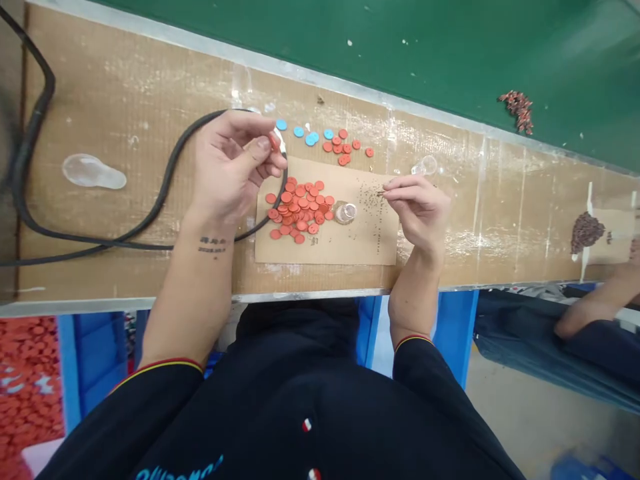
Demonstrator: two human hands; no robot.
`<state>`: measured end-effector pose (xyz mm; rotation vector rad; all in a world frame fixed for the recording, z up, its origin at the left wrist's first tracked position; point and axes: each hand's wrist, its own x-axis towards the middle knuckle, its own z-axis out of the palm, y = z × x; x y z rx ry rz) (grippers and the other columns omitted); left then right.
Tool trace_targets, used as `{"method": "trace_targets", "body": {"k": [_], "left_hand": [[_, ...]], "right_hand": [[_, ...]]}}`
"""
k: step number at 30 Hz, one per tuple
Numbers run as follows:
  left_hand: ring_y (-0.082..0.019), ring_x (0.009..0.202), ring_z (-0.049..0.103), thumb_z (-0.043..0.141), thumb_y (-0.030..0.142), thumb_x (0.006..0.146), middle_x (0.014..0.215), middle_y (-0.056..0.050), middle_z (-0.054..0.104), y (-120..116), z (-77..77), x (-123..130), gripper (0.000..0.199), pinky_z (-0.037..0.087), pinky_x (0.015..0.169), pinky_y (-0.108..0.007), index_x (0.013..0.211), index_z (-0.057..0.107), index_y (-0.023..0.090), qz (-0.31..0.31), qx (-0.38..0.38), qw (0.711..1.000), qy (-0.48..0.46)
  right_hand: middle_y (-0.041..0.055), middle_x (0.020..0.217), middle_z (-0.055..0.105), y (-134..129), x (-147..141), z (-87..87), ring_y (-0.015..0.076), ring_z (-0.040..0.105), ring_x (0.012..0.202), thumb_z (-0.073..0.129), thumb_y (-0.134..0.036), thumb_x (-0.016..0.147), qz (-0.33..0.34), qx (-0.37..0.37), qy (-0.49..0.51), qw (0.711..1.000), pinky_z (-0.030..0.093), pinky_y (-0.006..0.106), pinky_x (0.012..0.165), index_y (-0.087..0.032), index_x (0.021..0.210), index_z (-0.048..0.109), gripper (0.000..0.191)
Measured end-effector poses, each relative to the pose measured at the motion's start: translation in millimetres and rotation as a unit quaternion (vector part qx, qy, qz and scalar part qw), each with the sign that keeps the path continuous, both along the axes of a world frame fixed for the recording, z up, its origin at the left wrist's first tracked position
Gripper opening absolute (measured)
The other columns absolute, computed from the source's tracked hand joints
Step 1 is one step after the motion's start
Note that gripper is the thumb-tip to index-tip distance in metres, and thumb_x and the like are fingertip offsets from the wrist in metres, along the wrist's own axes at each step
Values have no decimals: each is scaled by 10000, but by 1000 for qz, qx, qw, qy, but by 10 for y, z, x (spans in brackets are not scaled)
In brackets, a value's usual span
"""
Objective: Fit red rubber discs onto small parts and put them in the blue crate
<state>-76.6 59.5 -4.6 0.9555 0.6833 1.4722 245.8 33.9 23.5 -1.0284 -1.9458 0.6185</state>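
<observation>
The left hand (235, 160) pinches a small red disc (275, 141) between thumb and fingers, raised above the surface (150, 100); the fingers hide much of it. Its likely mates, in a loose red pile (300, 208) on a cardboard sheet (325, 253), are flat, round and plain orange-red, some with small marks on their faces. The right hand (420, 207) has thumb and fingertips drawn together beside scattered dark specks (371, 193); whether it grips one I cannot tell. A small clear container (345, 212) stands between pile and specks. Blue discs (311, 138) lie beyond the sheet.
</observation>
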Motion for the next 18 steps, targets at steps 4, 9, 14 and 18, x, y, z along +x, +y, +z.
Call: {"method": "trace_targets", "body": {"k": [4,9,14,18], "left_hand": [[-75,760,760,880,177,875,886,42,769,-18,-5,-5,175,601,664,-133,930,718,214,12,-36,997,-64],[-81,828,764,690,24,956,959,16,770,-2,-48,-58,160,613,770,-171,1015,711,171,32,-59,997,-39],[-68,845,727,875,100,840,1032,13,792,26,-163,-28,271,575,765,-149,1056,734,183,11,-25,997,-78],[-76,854,728,874,235,893,1050,8,809,26,-176,20,260,570,767,-163,1100,720,208,0,-33,996,-78]], "right_hand": [[-45,975,791,-13,-76,-7,141,775,935,640,-266,1030,19,4,-23,1000,657,349,801,-396,1052,799,206],[-41,970,808,-28,-141,-78,148,777,876,682,-342,1010,15,10,-31,999,658,353,799,-375,1183,773,199],[-62,896,811,-36,-161,-72,137,782,847,742,-342,976,29,11,-35,999,646,330,800,-356,1040,807,92],[-56,892,790,-23,-143,-68,144,771,849,738,-373,979,20,15,-40,999,639,348,800,-360,1029,802,82]]}}
